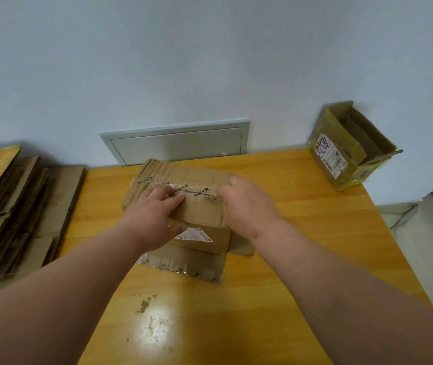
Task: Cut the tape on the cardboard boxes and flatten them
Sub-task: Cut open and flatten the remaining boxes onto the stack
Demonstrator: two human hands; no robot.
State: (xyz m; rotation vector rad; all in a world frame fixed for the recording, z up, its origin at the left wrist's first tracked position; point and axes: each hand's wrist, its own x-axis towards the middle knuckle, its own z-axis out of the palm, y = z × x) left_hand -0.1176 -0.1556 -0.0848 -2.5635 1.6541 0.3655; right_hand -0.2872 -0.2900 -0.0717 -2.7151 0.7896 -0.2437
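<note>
Both hands (199,209) on taped box (183,177); open box (352,146) beyond.

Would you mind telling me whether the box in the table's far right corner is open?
Open: the box shows its bare inside, flaps apart.

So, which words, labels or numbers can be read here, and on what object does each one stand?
Nothing can be read for certain.
Clear tape on the flattened box: repeated printed logo, too blurred to read.
White label on that box: too small.
Shipping label on the open box: blue handwritten marks and fine print, not readable.
</note>
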